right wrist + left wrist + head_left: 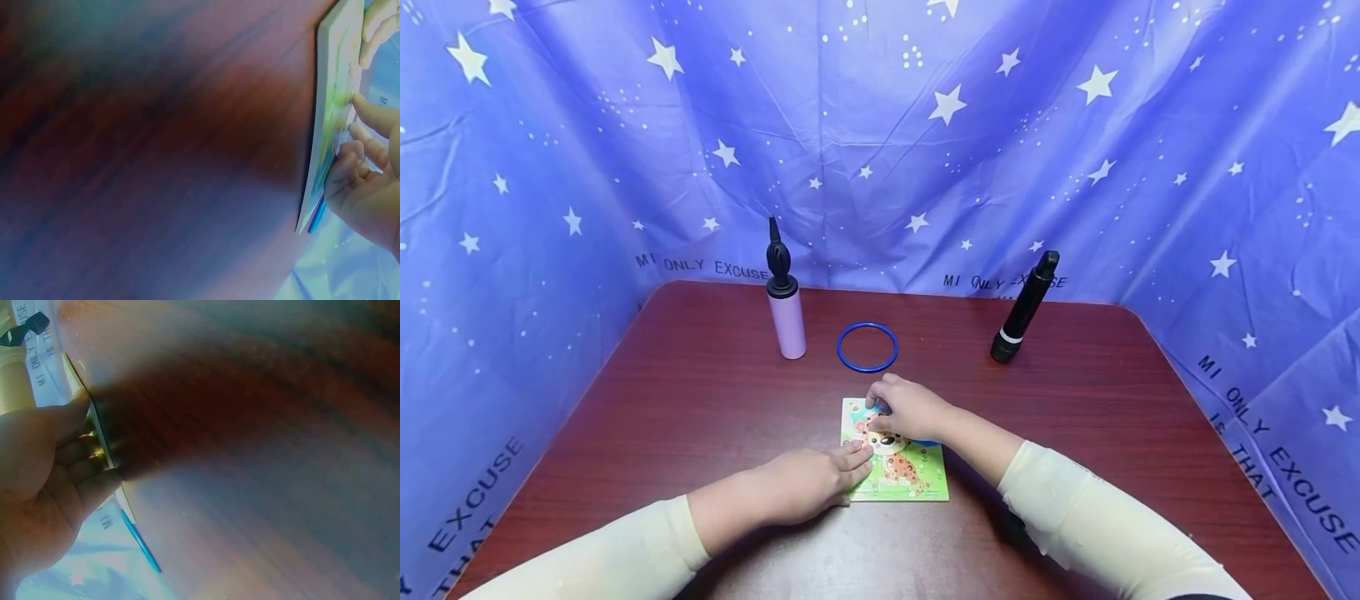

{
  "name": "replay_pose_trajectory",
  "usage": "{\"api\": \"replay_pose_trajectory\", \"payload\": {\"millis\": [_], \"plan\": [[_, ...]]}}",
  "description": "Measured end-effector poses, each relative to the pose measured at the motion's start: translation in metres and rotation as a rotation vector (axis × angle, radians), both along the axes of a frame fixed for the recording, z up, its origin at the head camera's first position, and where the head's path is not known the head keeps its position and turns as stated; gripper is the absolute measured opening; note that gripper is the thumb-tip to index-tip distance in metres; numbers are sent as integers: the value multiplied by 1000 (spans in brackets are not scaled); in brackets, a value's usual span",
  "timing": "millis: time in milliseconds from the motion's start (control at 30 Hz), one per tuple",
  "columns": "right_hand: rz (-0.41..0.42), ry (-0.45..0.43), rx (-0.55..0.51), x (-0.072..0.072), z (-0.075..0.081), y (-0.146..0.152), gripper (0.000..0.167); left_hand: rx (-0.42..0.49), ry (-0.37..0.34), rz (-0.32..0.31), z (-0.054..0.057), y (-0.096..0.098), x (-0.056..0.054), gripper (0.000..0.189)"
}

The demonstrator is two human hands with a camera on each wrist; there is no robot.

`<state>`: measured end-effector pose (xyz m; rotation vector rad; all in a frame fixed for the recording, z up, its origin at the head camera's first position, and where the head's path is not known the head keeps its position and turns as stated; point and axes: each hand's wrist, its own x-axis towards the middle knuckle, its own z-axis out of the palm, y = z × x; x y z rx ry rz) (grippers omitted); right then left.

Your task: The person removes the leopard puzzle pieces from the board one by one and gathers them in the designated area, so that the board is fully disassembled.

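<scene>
A flat picture puzzle board (928, 487) with a spotted cartoon animal on a green ground lies on the table. My left hand (805, 483) rests over its left edge, its fairly straight fingers on the picture and the thumb at the near edge in the left wrist view. From the right, my right hand (913, 408) bends over the upper part of the board. Its thumb and index tips touch the face close together in the right wrist view, where the other fingers (350, 165) are curled. Whether a loose piece sits between those tips is hidden.
Beyond the board lies a blue ring (867, 370). A purple hand pump (788, 325) with a black nozzle stands at the back left. At the back right is a black tube-shaped object (1026, 304) with a white band. A star-patterned curtain (820, 125) surrounds the dark red table (700, 375).
</scene>
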<state>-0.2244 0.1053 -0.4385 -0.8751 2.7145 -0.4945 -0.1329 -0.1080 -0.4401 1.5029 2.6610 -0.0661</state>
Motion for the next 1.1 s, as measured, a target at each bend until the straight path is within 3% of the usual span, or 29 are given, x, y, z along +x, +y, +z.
{"api": "replay_pose_trajectory", "payload": {"millis": [133,567,1100], "plan": [[31,13,-8,0,1,0,27,-1,7,-6,-1,2,0,54],[39,-113,10,-16,-1,0,31,-11,-4,0,0,2,-2,54],[-25,-142,-203,-13,-4,3,20,-23,-11,8,4,3,0,54]]}}
